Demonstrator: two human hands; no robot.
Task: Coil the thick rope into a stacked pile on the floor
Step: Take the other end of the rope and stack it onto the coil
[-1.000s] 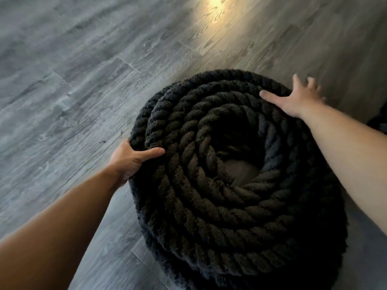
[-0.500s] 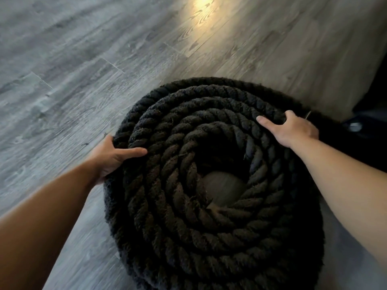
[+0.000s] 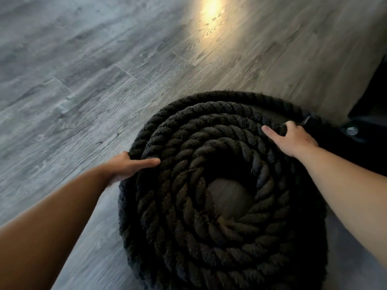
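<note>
Rope coil (image 3: 188, 237) between left hand (image 3: 125, 167) and right hand (image 3: 293, 139)

Left of the rope (image 3: 209, 237) pile and beyond it the plank floor (image 3: 83, 101) lies open, so a hand can come in freely there. On the right a dark piece of equipment (image 3: 364, 114) with a bolt head stands close against the coil, leaving scant room. The left hand (image 3: 125, 167) and right hand (image 3: 293, 139) each take up a stretch of the rim. The well in the middle is open from above, bare floor at its bottom
</note>
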